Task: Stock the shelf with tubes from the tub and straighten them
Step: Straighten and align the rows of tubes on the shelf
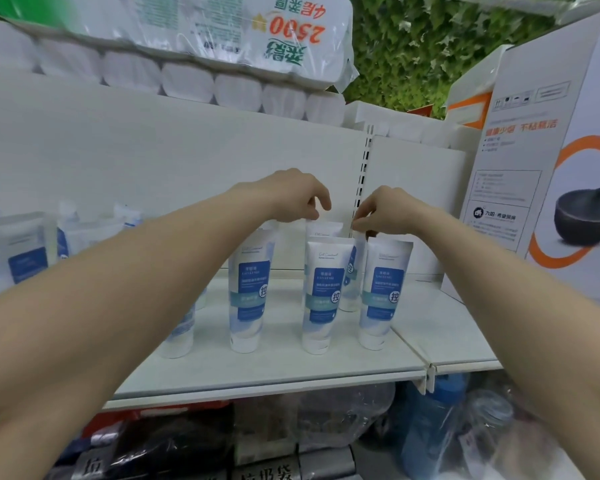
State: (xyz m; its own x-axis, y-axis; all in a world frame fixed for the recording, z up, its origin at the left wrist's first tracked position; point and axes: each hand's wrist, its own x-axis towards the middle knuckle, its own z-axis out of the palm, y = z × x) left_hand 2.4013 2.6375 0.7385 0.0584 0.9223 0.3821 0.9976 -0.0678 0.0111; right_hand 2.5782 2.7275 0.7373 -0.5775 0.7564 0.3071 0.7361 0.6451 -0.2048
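Note:
Several white tubes with blue labels stand cap-down on the white shelf. The front row holds a tube left of centre, a middle tube and a right tube. Behind the middle one stands a back tube. My left hand pinches the top edge of that back tube. My right hand pinches the top of another back tube, mostly hidden between the middle and right front tubes. A further tube is partly covered by my left forearm. No tub is in view.
Boxed products stand at the shelf's left end. A large white and orange appliance box fills the right side. Packs of toilet rolls sit on the shelf above. Bagged goods and a blue bottle lie below.

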